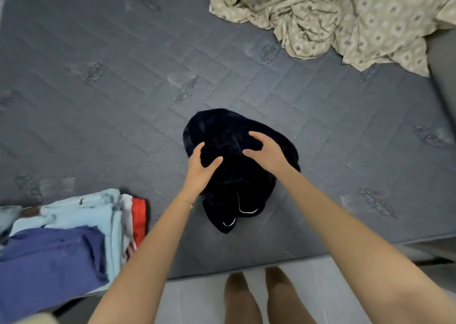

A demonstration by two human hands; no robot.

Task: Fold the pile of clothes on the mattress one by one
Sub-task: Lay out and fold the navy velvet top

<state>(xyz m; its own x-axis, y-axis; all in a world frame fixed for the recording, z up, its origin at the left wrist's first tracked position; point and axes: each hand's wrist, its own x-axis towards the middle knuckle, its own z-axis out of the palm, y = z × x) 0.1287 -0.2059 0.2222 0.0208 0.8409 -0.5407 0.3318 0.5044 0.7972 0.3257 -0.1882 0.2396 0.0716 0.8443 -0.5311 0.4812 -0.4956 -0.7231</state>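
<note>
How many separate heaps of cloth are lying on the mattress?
3: the dark garment in the middle, the folded stack at the lower left, and the patterned sheet at the upper right. More may lie outside the view.

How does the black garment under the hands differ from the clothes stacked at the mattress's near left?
The black garment lies bunched mid-mattress; the stacked clothes lie flat and folded. The black garment is one dark piece; the stacked clothes are several, blue, light blue and red. Both rest on the grey mattress.
</note>
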